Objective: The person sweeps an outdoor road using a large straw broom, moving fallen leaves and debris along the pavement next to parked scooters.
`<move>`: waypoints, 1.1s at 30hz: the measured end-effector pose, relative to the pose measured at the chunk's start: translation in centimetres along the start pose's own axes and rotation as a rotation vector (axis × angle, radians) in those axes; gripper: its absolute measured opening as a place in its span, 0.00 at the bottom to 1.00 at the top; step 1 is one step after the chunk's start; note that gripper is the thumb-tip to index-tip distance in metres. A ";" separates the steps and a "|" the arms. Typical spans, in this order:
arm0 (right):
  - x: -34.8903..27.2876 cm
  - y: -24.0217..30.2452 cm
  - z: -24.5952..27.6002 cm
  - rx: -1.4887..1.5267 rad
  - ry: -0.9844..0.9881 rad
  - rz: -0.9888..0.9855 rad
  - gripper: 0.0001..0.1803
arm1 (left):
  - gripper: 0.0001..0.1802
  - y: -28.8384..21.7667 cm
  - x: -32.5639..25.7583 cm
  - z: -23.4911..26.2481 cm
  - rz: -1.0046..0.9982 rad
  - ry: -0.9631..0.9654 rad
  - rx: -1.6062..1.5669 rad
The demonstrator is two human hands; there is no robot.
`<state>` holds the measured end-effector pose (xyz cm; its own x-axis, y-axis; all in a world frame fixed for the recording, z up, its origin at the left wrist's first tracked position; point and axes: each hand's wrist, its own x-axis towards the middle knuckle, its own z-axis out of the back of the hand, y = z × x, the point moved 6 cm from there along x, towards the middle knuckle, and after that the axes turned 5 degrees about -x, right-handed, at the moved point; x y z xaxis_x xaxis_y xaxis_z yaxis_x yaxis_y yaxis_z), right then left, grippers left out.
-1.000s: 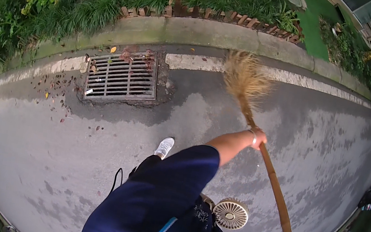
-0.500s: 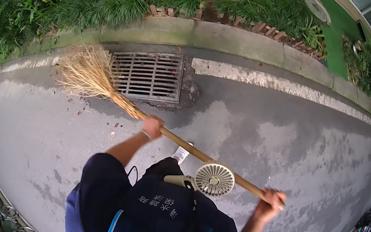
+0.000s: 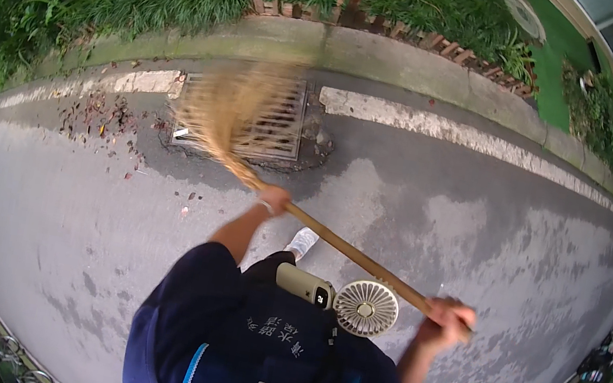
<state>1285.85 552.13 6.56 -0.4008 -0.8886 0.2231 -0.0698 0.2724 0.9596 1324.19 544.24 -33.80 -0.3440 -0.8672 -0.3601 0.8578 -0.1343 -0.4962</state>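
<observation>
A broom of thin straw twigs (image 3: pixel 233 117) on a long wooden handle slants across the view, its head smeared by motion over a metal drain grate (image 3: pixel 281 125). My left hand (image 3: pixel 274 199) is closed round the handle just below the bound twigs. Farther right, my right hand (image 3: pixel 451 322) grips the handle close to its end. To the left of the grate lie scattered dry leaves (image 3: pixel 111 116) on the asphalt. A small white scrap (image 3: pixel 180 133) shows at the grate's left edge, partly beside the twigs.
Beyond the grate runs a concrete curb (image 3: pixel 395 63), with a low brick-coloured picket edging (image 3: pixel 446 48) and grass behind it. A painted white line (image 3: pixel 448 130) follows the curb. A small round fan (image 3: pixel 366 309) hangs at my chest. My white shoe (image 3: pixel 302 243) stands on the asphalt.
The broom head has swept right from the grate's left side onto the grate, uncovering the leaves. My left hand has moved right and slightly up; my right hand stays nearly in place.
</observation>
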 end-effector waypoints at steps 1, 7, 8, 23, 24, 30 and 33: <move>-2.0 -2.4 -1.2 0.131 0.024 -0.114 0.07 | 0.08 2.9 -1.9 2.0 0.107 -0.053 0.172; -12.3 -1.4 7.0 0.274 -0.114 -0.268 0.10 | 0.05 -0.8 -11.8 5.9 -0.036 -0.224 0.181; -14.2 1.2 9.9 0.199 -0.180 -0.218 0.10 | 0.05 -3.4 -13.2 4.5 -0.085 -0.186 0.164; -22.8 26.3 6.6 -0.515 -0.697 0.552 0.12 | 0.13 -52.0 -0.6 7.7 -1.044 -0.081 -0.355; -19.3 23.2 3.8 -0.522 -0.703 0.585 0.12 | 0.13 -50.5 4.8 7.8 -1.125 -0.087 -0.418; -5.5 16.1 -2.2 -0.594 -0.358 0.465 0.06 | 0.13 -35.8 10.8 8.0 -0.809 0.015 -0.222; -7.2 18.3 1.4 -0.098 -0.089 0.351 0.06 | 0.13 -26.7 0.8 12.2 -0.863 -0.309 -0.410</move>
<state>1286.16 564.08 22.24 -0.4626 -0.7108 0.5299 0.1718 0.5144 0.8401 1305.62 541.25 -11.22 -0.6218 -0.6455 0.4434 0.1436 -0.6506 -0.7457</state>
